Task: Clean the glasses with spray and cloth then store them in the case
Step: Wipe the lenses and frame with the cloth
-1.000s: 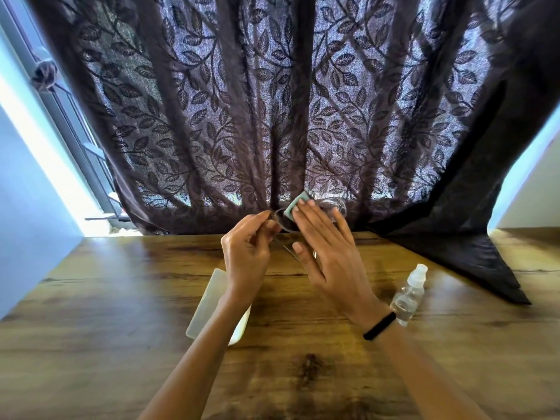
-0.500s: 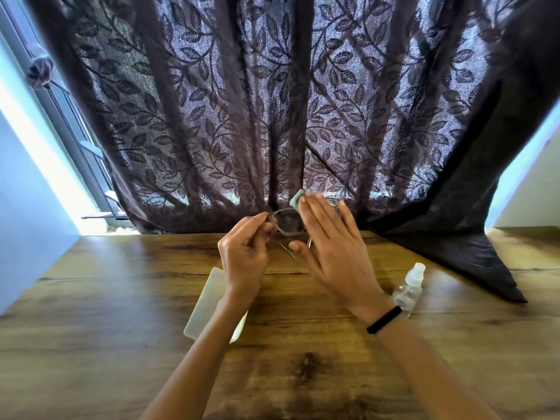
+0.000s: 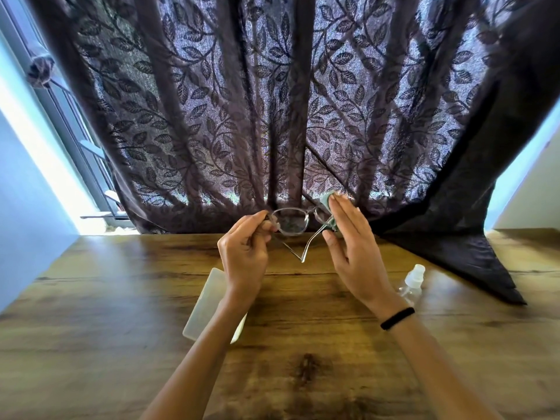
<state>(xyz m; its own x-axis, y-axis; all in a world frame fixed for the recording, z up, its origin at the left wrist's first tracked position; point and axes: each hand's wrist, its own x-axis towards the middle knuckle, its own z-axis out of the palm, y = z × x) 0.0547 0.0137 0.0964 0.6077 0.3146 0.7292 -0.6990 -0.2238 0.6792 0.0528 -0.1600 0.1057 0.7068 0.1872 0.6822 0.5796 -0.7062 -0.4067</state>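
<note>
At inspection the glasses (image 3: 291,223) were held up above the bench (image 3: 303,374), in front of the curtain (image 3: 272,116), with both temples unfolded and pointing down toward the person. The left hand (image 3: 245,253) pinched the frame at its left end, its fingers (image 3: 254,219) curled onto the rim. The right hand (image 3: 355,250) held the green cloth (image 3: 328,204) against the right lens, with straight fingers behind it and the thumb in front, so the lens was nipped inside the cloth.

Change noted: a second before, the right hand and cloth lay over the lens next to the left hand, and the far lens was exposed. The cloth had since travelled across the bridge. The left lens now stood uncovered and looked clear against the light, while the right lens was hidden behind cloth and palm. The left hand's pinch had not altered.

Judgement: wiping had passed from the first lens to the second, so the cleaning stage was probably in its later part. Storage had not begun. The case (image 3: 209,301) lay on the bench beneath the left wrist, and I could not tell whether it was open. The spray bottle (image 3: 412,282) stood untouched near the right wrist
</note>
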